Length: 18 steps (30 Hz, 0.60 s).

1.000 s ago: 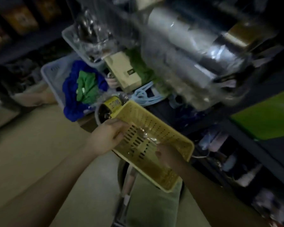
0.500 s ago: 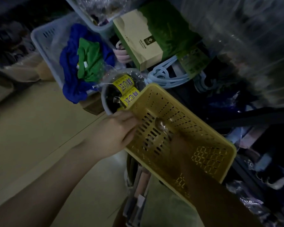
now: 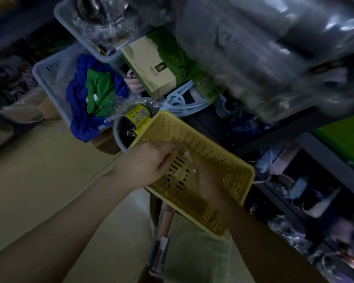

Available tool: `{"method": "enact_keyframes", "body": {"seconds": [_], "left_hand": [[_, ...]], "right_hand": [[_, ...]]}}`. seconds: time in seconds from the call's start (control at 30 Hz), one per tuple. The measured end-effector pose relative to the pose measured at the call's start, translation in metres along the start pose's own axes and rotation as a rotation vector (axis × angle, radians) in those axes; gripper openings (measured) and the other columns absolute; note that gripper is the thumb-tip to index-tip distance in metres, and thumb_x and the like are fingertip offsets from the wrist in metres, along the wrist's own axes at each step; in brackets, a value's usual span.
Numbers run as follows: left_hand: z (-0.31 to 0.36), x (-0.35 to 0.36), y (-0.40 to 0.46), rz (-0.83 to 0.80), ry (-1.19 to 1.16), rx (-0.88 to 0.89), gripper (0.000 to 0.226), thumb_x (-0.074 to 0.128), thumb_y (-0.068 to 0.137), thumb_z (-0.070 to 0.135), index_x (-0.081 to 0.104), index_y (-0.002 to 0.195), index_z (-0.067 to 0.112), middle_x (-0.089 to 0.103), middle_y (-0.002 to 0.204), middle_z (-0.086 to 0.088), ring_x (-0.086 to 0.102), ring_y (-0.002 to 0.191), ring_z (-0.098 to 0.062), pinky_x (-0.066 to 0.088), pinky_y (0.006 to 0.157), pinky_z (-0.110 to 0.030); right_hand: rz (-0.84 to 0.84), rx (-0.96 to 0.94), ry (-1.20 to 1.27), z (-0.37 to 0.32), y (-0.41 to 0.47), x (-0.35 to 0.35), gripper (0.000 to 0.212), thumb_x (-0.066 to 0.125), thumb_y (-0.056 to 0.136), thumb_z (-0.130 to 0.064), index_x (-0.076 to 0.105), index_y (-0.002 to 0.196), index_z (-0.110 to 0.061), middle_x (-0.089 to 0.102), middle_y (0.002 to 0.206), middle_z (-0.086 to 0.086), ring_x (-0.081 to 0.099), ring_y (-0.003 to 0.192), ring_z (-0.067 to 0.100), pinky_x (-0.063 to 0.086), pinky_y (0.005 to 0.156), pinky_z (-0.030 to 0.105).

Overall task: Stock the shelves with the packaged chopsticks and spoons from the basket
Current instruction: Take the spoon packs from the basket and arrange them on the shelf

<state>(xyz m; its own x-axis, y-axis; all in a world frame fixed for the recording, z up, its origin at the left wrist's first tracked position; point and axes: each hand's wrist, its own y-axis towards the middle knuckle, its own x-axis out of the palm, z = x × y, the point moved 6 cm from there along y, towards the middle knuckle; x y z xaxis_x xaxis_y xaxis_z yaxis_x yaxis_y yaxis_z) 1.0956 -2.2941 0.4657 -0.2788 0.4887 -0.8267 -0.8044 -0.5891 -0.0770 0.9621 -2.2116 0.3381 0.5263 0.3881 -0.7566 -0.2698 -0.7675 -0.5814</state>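
A yellow perforated basket (image 3: 213, 144) sits tilted in front of the dark shelves (image 3: 325, 156). My left hand (image 3: 149, 162) grips its left rim, with fingers curled over the wall into the basket. Inside, my right hand (image 3: 208, 180) is dim and blurred and holds a clear-wrapped package (image 3: 185, 160), likely a spoon, which lies between both hands. The rest of the basket's contents cannot be made out.
A grey crate (image 3: 49, 74) to the left holds blue and green cloth. Behind the basket are a beige and green box (image 3: 151, 66), light blue hangers (image 3: 182, 101) and a black item with a yellow label (image 3: 138, 116). Clear-wrapped goods (image 3: 253, 48) hang overhead.
My left hand has slid further over the rim toward the package. My right hand has moved with the package toward the basket's left side. The view has shifted slightly.
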Motion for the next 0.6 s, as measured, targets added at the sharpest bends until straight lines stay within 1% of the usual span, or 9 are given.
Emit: {"method": "enact_keyframes", "body": {"seconds": [0.1,0.17,0.23,0.27,0.33,0.43,0.5,0.53,0.6], "left_hand": [[0.049,-0.013,0.008,0.058,-0.051,0.048,0.043,0.034,0.085,0.031,0.06,0.115,0.015,0.07,0.093,-0.006,0.065,0.071,-0.022,0.053,0.057,-0.03],[0.088,-0.023,0.011,0.104,-0.05,0.102,0.043,0.034,0.085,0.033,0.061,0.115,0.016,0.07,0.099,-0.003,0.064,0.074,-0.015,0.05,0.06,-0.024],[0.134,-0.034,0.014,0.16,-0.088,0.144,0.043,0.035,0.086,0.036,0.06,0.115,0.017,0.068,0.101,0.002,0.056,0.074,0.0,0.044,0.062,-0.014],[0.161,-0.04,0.016,0.189,-0.113,0.178,0.041,0.038,0.086,0.036,0.06,0.116,0.018,0.066,0.1,0.004,0.053,0.077,0.002,0.039,0.063,-0.006],[0.22,-0.05,0.021,0.246,-0.151,0.253,0.038,0.042,0.087,0.032,0.057,0.119,0.017,0.061,0.1,0.007,0.05,0.082,0.003,0.038,0.067,-0.003],[0.326,-0.061,0.028,0.339,-0.135,0.429,0.043,0.042,0.086,0.027,0.047,0.127,0.015,0.058,0.111,0.001,0.048,0.097,0.0,0.036,0.081,-0.01],[0.395,-0.063,0.035,0.402,-0.06,0.578,0.046,0.044,0.087,0.022,0.043,0.131,0.01,0.053,0.123,-0.007,0.042,0.115,-0.012,0.03,0.095,-0.015],[0.428,-0.061,0.04,0.427,-0.027,0.647,0.046,0.044,0.087,0.021,0.043,0.131,0.008,0.051,0.127,-0.011,0.041,0.119,-0.016,0.029,0.1,-0.019],[0.483,-0.055,0.057,0.434,0.018,0.706,0.047,0.042,0.088,0.024,0.044,0.131,0.006,0.049,0.132,-0.013,0.041,0.123,-0.022,0.03,0.105,-0.029]], "right_hand": [[0.185,-0.158,0.189,0.013,-0.045,-0.066,0.018,0.04,0.096,-0.022,0.05,0.103,-0.01,0.05,0.071,0.001,0.05,0.066,0.018,0.038,0.063,0.031],[0.341,-0.283,0.299,0.029,-0.093,-0.118,0.019,0.04,0.093,-0.029,0.047,0.086,-0.013,0.042,0.055,-0.004,0.041,0.049,0.012,0.033,0.053,0.033],[0.511,-0.371,0.339,0.049,-0.148,-0.165,0.021,0.041,0.091,-0.035,0.044,0.077,-0.019,0.041,0.049,-0.005,0.043,0.044,0.01,0.032,0.047,0.033],[0.601,-0.387,0.351,0.062,-0.177,-0.188,0.02,0.041,0.091,-0.035,0.043,0.076,-0.022,0.042,0.048,-0.005,0.046,0.046,0.011,0.032,0.046,0.031],[0.748,-0.403,0.387,0.087,-0.238,-0.232,0.019,0.039,0.089,-0.032,0.05,0.078,-0.021,0.047,0.051,-0.003,0.05,0.052,0.017,0.036,0.048,0.029],[0.956,-0.389,0.414,0.128,-0.326,-0.288,0.011,0.046,0.09,-0.025,0.052,0.1,-0.023,0.06,0.061,0.003,0.057,0.057,0.02,0.042,0.05,0.029],[1.104,-0.358,0.418,0.156,-0.375,-0.319,0.02,0.053,0.091,-0.016,0.046,0.101,-0.032,0.064,0.067,0.003,0.06,0.063,0.02,0.045,0.051,0.031],[1.157,-0.342,0.409,0.17,-0.396,-0.333,0.024,0.054,0.092,-0.013,0.044,0.102,-0.033,0.066,0.069,-0.001,0.062,0.066,0.015,0.046,0.052,0.028],[1.229,-0.296,0.409,0.199,-0.431,-0.356,0.021,0.053,0.092,-0.012,0.046,0.102,-0.029,0.062,0.074,-0.018,0.061,0.069,-0.004,0.047,0.055,0.014]]}}
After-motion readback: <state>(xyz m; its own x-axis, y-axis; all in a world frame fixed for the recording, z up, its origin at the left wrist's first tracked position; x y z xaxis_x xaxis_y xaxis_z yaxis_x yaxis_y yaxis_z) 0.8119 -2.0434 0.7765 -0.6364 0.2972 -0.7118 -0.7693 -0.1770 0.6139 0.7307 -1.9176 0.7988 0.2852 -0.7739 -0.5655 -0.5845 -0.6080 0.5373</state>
